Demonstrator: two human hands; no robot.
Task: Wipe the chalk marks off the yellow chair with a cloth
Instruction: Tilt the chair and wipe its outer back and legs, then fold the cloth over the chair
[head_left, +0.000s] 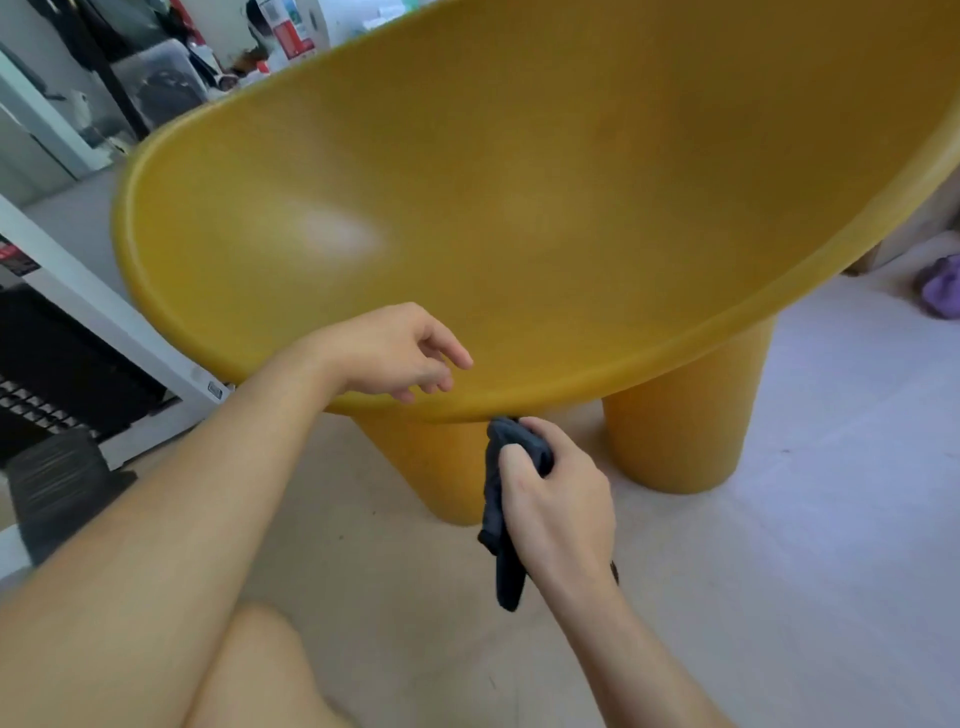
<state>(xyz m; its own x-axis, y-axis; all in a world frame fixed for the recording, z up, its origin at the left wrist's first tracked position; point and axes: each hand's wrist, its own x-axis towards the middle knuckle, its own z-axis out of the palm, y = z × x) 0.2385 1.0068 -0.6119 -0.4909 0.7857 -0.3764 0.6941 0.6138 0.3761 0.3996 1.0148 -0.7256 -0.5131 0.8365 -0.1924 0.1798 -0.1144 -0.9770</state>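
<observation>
While the yellow chair (519, 197) fills most of the head view, its broad scooped seat tilts toward the camera, with its rounded rim running from the far left down to the near centre and up to the right. Two thick cylindrical legs stand on the pale floor (779, 571) beneath the near rim, one at the centre and one to the right. A pale, whitish smear (332, 234) shows on the left part of the seat; whether it is chalk or glare cannot be told.

The right hand (556, 499) is closed in a fist around a dark grey cloth (501, 509), gripping it near its top. The bunched upper end of the cloth touches the underside of the near rim, and the loose tail hangs down left of the wrist.

The left hand (400, 353) holds nothing. Its fingers are loosely curled and partly spread, over the near edge of the seat just inside the rim, up and to the left of the cloth; contact with the seat cannot be told.

A purple object (940, 286) lies on the floor at the far right. A white frame (104, 312) stands to the left of the chair.
</observation>
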